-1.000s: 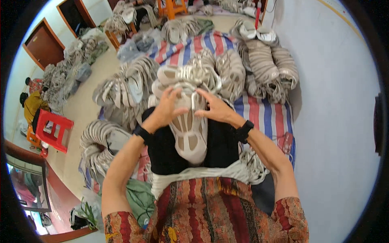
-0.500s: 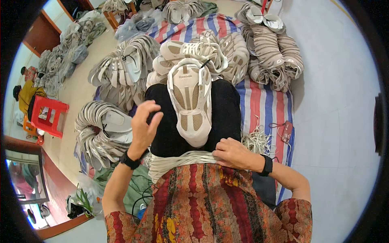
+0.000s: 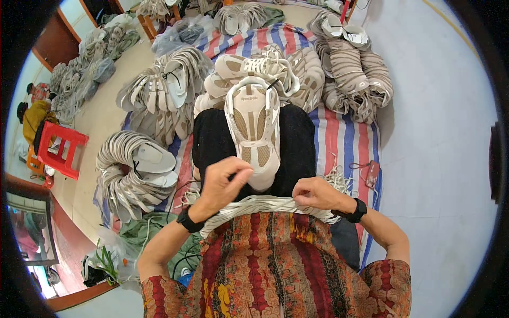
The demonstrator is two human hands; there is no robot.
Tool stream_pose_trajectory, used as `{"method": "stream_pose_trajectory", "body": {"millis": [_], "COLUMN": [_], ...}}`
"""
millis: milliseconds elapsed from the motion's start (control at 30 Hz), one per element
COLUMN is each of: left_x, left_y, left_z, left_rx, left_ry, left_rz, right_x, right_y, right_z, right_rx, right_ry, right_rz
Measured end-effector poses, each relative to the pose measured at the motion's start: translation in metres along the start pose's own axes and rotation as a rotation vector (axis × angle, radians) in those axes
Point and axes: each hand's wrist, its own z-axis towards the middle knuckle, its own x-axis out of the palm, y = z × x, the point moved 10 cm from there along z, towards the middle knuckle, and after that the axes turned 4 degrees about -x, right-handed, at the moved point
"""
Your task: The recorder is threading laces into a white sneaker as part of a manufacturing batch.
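Note:
A white and beige sneaker upper (image 3: 253, 119) lies over my black-trousered knees, toe toward me. Across my lap stretches a bundle of white shoelaces (image 3: 249, 208). My left hand (image 3: 222, 183) hovers beside the upper's toe. Its thumb and fingers are bent together, and anything between the tips is too small to make out. At the right end of the lace bundle, my right hand (image 3: 318, 192) is closed with its fingertips on the shoelaces. Beyond the upper, more sneaker uppers (image 3: 254, 66) are piled, some with laces through them.
Tied bundles of uppers stand at left (image 3: 135, 175), further back left (image 3: 167, 82) and at back right (image 3: 352, 74). Loose laces (image 3: 338, 183) and a red phone-like object (image 3: 373, 174) lie on the striped sheet (image 3: 334, 127) at right. A red stool (image 3: 62, 150) stands far left.
My left hand has moved right and toward me, from beside my left knee to the upper's toe, its fingers drawing together. My right hand has shifted slightly right along the laces.

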Motion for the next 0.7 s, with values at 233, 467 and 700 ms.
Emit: {"method": "stream_pose_trajectory", "body": {"millis": [233, 467, 700], "left_x": [0.092, 0.042, 0.005], "left_y": [-0.019, 0.030, 0.027], "left_z": [-0.007, -0.050, -0.070], "left_rx": [-0.211, -0.581, -0.675], "left_ry": [0.485, 0.585, 0.526], "left_rz": [-0.467, -0.488, -0.645], "right_x": [-0.034, -0.202, -0.284], "right_y": [0.027, -0.066, -0.181], "right_z": [0.001, -0.067, -0.125], "right_rx": [0.100, 0.202, 0.299], "right_ry": [-0.152, -0.995, -1.235], "right_rz": [0.257, 0.495, 0.264]}}
